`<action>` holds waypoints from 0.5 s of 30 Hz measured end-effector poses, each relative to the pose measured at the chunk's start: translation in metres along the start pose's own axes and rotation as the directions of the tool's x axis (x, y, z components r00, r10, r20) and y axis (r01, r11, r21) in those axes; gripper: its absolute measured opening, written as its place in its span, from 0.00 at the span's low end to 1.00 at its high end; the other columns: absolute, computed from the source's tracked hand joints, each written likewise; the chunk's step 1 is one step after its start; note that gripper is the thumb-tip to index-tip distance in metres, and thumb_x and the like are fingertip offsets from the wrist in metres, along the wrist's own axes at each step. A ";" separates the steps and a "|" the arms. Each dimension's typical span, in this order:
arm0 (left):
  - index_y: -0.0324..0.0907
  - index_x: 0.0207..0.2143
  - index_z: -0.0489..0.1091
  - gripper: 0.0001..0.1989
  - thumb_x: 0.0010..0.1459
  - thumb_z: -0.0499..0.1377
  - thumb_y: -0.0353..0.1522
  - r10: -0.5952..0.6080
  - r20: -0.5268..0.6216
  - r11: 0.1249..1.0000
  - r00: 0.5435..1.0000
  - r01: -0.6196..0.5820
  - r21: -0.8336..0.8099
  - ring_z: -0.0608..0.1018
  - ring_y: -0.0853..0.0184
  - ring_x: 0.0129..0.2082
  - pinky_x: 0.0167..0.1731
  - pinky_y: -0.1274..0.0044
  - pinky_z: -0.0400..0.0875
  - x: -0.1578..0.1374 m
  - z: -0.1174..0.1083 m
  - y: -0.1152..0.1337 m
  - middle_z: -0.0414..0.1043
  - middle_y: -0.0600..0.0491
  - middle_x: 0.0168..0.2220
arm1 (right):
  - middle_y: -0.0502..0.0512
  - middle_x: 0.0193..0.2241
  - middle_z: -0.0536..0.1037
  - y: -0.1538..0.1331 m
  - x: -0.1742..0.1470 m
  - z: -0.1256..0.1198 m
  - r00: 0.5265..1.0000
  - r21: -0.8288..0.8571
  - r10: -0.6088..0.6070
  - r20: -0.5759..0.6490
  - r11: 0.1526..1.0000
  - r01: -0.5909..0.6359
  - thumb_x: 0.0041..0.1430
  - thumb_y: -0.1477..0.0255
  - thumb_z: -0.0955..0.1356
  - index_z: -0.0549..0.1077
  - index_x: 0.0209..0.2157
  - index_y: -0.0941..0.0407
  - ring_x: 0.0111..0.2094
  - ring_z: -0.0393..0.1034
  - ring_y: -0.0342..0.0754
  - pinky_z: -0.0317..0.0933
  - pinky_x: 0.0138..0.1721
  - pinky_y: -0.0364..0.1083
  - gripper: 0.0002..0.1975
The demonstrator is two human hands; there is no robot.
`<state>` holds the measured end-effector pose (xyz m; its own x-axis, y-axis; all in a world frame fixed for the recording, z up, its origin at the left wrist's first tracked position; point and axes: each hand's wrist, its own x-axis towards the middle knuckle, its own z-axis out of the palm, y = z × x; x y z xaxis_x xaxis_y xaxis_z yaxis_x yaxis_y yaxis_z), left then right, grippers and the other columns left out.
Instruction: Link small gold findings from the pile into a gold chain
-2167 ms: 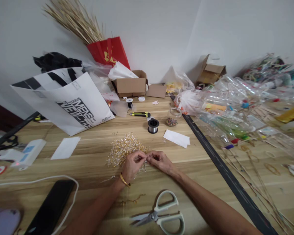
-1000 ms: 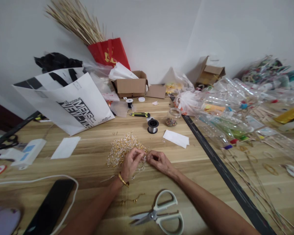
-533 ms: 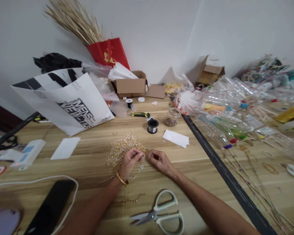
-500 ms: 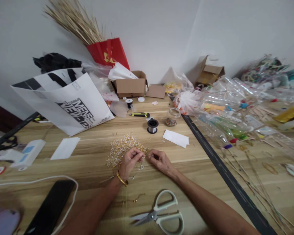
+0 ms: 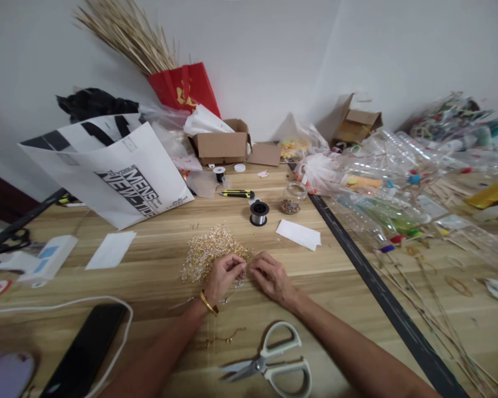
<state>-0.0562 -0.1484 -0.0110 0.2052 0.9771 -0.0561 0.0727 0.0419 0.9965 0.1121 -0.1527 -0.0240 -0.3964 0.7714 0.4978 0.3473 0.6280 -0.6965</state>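
Right hand (image 5: 273,277) moved closer — chain (image 5: 238,284) thin, silvery

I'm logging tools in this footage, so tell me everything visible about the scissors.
The scissors have two pale, plastic-looking loop handles and silvery, metal-looking blades, meeting at a pivot. They lie partly open on the wood-grain table, blades toward the person's left, nearer the camera than the left hand and right hand. Neither hand touches them.

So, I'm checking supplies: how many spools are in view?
2: the larger spool left of the glass jar, the smaller spool behind the yellow cutter. Others may be hidden.
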 end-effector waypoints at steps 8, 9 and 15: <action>0.38 0.25 0.70 0.10 0.47 0.62 0.36 0.012 0.039 0.999 0.999 -0.014 0.046 0.71 0.72 0.19 0.22 0.80 0.66 -0.003 0.003 0.003 0.68 0.56 0.18 | 0.63 0.48 0.66 0.002 -0.007 0.001 0.984 -0.234 -0.140 0.114 0.958 0.163 0.60 0.76 0.60 0.69 0.39 0.56 0.39 0.67 0.47 0.64 0.36 0.44 0.09; 0.37 0.25 0.70 0.10 0.46 0.62 0.37 0.008 0.043 0.999 0.999 -0.010 0.048 0.70 0.72 0.19 0.22 0.81 0.65 -0.003 0.003 0.003 0.68 0.56 0.18 | 0.63 0.49 0.66 0.002 -0.007 0.001 0.981 -0.245 -0.150 0.123 0.953 0.176 0.60 0.76 0.60 0.69 0.38 0.56 0.38 0.68 0.46 0.64 0.35 0.43 0.09; 0.36 0.25 0.70 0.10 0.48 0.60 0.35 -0.003 0.092 0.995 0.996 -0.006 0.102 0.69 0.72 0.20 0.23 0.80 0.64 -0.002 0.001 0.000 0.67 0.55 0.18 | 0.62 0.47 0.68 0.001 -0.005 0.000 0.971 -0.244 -0.179 0.158 0.946 0.214 0.60 0.78 0.59 0.67 0.38 0.57 0.40 0.68 0.47 0.65 0.35 0.43 0.08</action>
<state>-0.0559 -0.1503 -0.0109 0.2939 0.9536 -0.0649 0.1711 0.0143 0.9852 0.1150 -0.1563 -0.0271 -0.5811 0.6207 0.5264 0.4510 0.7840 -0.4266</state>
